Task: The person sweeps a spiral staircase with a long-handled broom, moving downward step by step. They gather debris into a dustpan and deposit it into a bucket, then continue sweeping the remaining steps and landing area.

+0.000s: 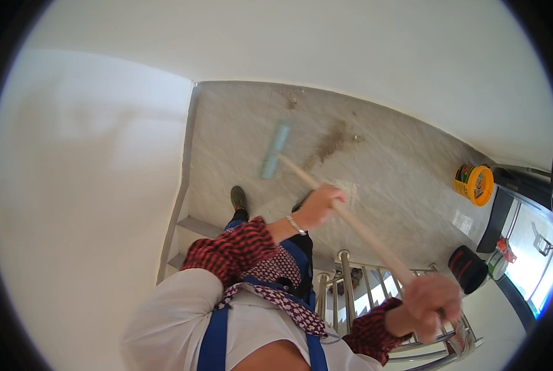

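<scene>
A push broom with a pale blue-green head (275, 149) and a long wooden handle (371, 239) slants across the view. My left hand (320, 206), with a bangle at its wrist, is closed around the lower part of the handle. Near the handle's upper end, at the lower right, my right hand (433, 303) grips it; this hand is slightly blurred. The broom head is over the grey tiled floor, left of a streak of brown dirt (333, 141). A smaller dirt patch (292, 99) lies close to the far wall.
Steps (202, 227) go down beside my feet at the left. A metal stair railing (346, 278) stands below the handle. Towards the right are a yellow bucket (465, 182), a black container (467, 269) and a bright window (533, 250). White walls enclose the landing.
</scene>
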